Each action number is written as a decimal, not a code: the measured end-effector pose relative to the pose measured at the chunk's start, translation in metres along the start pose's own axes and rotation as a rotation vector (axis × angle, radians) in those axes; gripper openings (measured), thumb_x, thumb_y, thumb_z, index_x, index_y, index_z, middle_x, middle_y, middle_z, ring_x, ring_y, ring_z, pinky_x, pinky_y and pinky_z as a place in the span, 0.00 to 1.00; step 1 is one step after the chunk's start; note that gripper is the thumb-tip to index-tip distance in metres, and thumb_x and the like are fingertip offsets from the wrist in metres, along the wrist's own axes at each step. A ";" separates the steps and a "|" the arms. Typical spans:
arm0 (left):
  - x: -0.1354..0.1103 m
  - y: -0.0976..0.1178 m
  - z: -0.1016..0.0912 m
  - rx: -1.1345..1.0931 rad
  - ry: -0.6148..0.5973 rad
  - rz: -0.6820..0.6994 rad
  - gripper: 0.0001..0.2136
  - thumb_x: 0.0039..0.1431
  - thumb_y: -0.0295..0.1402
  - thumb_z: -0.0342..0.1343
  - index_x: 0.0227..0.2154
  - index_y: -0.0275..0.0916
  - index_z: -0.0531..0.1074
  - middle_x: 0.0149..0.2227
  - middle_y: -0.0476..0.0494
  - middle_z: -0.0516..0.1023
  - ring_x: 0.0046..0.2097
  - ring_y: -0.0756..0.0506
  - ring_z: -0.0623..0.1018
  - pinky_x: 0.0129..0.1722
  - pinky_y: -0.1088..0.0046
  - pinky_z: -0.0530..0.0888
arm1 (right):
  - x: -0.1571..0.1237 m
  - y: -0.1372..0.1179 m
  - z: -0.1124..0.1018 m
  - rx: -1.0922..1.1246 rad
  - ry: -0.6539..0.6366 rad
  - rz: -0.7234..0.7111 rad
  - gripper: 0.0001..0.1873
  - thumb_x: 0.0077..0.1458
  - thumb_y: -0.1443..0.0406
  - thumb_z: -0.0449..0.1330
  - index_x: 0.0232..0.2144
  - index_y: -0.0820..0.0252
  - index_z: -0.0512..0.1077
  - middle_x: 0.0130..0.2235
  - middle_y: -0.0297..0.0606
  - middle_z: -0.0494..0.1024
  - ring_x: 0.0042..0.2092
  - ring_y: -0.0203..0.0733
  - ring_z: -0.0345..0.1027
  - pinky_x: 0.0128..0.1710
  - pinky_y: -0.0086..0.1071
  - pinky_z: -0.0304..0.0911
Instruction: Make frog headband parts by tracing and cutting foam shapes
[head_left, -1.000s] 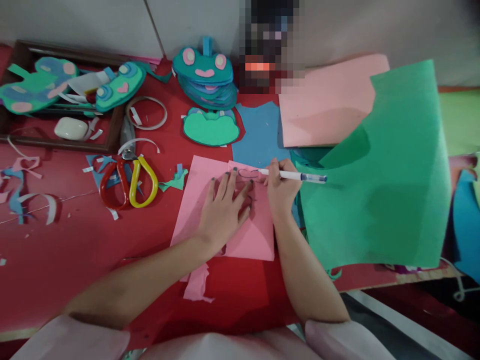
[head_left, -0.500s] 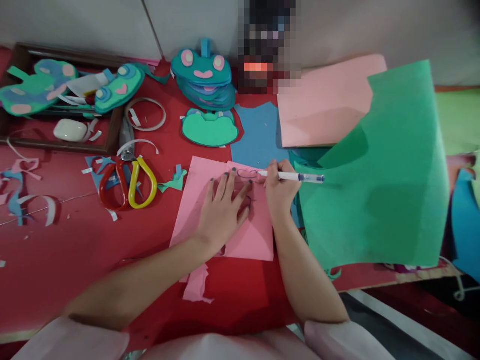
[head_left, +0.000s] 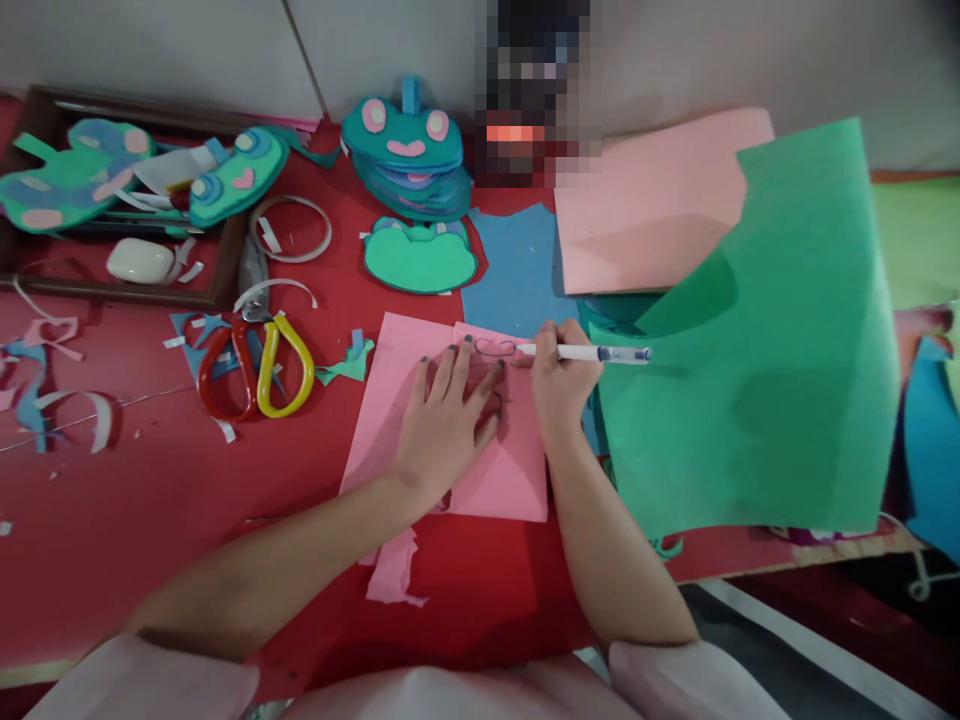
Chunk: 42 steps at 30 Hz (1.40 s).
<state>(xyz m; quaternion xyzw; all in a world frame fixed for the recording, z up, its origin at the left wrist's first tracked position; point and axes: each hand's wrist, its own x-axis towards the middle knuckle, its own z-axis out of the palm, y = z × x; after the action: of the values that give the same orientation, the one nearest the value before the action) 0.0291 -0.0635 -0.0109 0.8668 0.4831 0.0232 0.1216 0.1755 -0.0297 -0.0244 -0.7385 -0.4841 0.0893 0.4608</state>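
A folded pink felt sheet (head_left: 506, 470) lies on the red table in front of me. My left hand (head_left: 446, 420) rests flat on it with the fingers spread. My right hand (head_left: 568, 385) grips a white pen (head_left: 581, 352), which lies almost level with its cap end to the right. The pen's tip touches the felt near its top edge, at a dark drawn outline (head_left: 495, 347) with rounded lobes. Another dark curved line shows beside my left thumb, partly covered by the hand.
Scissors (head_left: 285, 365) with one red and one yellow handle lie left. A brown tray (head_left: 127, 292) holds frog-face felt pieces. More felt faces (head_left: 405, 135) are stacked at the back. A large green sheet (head_left: 765, 400) and a pale pink sheet (head_left: 645, 210) lie right; scraps are scattered left.
The pen has shifted very slightly, and the drawn outline by its tip looks a little longer on the right. My left hand has stayed in place.
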 end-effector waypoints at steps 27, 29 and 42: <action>-0.001 0.000 0.000 0.010 0.006 0.006 0.24 0.66 0.39 0.40 0.63 0.42 0.57 0.67 0.32 0.51 0.67 0.35 0.54 0.63 0.49 0.55 | 0.001 0.003 0.000 -0.015 -0.032 0.051 0.16 0.56 0.64 0.51 0.17 0.56 0.55 0.16 0.26 0.59 0.20 0.33 0.53 0.24 0.29 0.50; 0.000 0.000 0.001 0.011 0.005 0.006 0.23 0.66 0.39 0.40 0.63 0.42 0.57 0.67 0.32 0.51 0.67 0.34 0.54 0.63 0.49 0.54 | 0.001 0.002 -0.001 -0.009 -0.026 0.048 0.16 0.56 0.64 0.51 0.18 0.56 0.56 0.16 0.27 0.60 0.21 0.33 0.54 0.24 0.29 0.50; 0.000 0.000 0.001 0.021 -0.003 0.001 0.24 0.66 0.39 0.40 0.64 0.43 0.56 0.67 0.33 0.51 0.67 0.34 0.54 0.63 0.50 0.54 | 0.000 0.003 0.007 0.288 -0.162 0.085 0.19 0.59 0.56 0.55 0.19 0.57 0.59 0.17 0.26 0.63 0.21 0.32 0.60 0.25 0.28 0.58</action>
<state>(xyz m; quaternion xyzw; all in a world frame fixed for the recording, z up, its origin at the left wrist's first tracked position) 0.0292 -0.0640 -0.0117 0.8682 0.4829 0.0168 0.1130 0.1731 -0.0256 -0.0307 -0.6751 -0.4702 0.2365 0.5169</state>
